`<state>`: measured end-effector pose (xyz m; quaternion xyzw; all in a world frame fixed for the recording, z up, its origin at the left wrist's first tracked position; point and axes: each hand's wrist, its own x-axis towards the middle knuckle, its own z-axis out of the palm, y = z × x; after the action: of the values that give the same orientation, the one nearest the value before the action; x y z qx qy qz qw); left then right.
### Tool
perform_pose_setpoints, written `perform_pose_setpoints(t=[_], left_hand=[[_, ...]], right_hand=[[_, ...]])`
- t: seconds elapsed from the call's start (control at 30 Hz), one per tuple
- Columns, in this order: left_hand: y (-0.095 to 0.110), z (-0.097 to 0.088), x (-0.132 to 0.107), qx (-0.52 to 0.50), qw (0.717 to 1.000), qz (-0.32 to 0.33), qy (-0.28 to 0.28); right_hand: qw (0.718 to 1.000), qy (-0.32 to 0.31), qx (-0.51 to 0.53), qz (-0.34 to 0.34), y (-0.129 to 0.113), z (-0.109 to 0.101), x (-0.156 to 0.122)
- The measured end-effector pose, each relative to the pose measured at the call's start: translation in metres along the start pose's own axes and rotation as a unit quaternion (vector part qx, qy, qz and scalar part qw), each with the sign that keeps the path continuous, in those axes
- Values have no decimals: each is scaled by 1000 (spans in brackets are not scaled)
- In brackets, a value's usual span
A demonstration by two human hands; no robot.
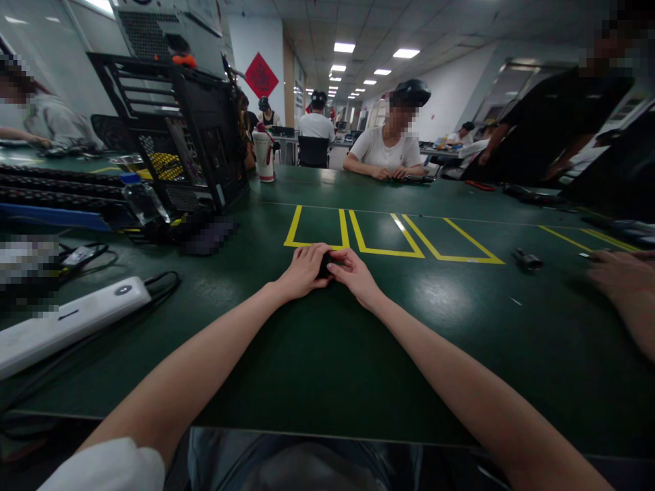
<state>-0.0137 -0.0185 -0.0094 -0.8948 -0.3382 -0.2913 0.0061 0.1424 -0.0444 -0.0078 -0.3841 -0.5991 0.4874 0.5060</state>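
Observation:
Both my hands meet around a small black object (324, 264) over the green table (327, 368), just in front of the yellow tape outlines. My left hand (306, 271) is closed on its left side, fingers curled over it. From the right, my right hand (354, 274) pinches the same object with thumb and fingers. Most of the object is hidden by my fingers, so its kind does not show. Yellow tape (317, 244) marks several box shapes on the table right behind my hands.
A white power strip (76, 324) with a black cable lies left. Behind it stand a capped bottle (143, 199), an open black computer case (189, 129) and a cup (265, 157). A small dark part (527, 260) and another person's hand (624, 290) are at right. Someone sits opposite.

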Motion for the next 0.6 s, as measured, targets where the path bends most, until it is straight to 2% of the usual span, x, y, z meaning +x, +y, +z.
perform_pose_setpoints(t=[0.2,0.37,0.47,0.6], left_hand=[[1,-2,-1,1,1000,1,-2],[0,-2,-1,-1,1000,2,-4],[0,-1,-1,-1,1000,-2,-4],[0,-2,0,-5,1000,-1,-3]], right_hand=[[999,-8,11,41,-1,-1,1],[999,-41,19,-2,-1,-4,1],[999,-32,3,-19,2,-5,2],[1000,-9,-11,-4,4,-3,3]])
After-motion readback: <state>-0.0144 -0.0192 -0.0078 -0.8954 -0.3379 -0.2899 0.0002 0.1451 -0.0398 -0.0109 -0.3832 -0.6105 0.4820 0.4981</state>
